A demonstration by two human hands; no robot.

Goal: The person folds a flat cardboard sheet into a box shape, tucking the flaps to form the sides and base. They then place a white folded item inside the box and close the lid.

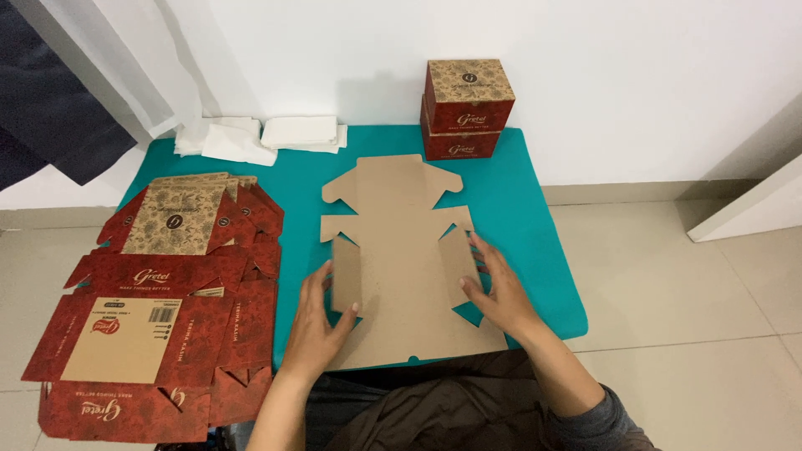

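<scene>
Flat unfolded box blank [399,250] lies at centre of mat [535,276], inner face up. Left hand [317,321] rests on the blank's near-left side flap, right hand [497,288] on its near-right side flap. Stack of flat blanks [163,309] lies left of the mat, partly on it, partly on floor [685,317]. Two assembled boxes [466,108], one on the other, stand at far edge of mat against wall [585,75]. Folded paper sheets [259,138] lie at far-left edge of mat, left of the boxes
</scene>
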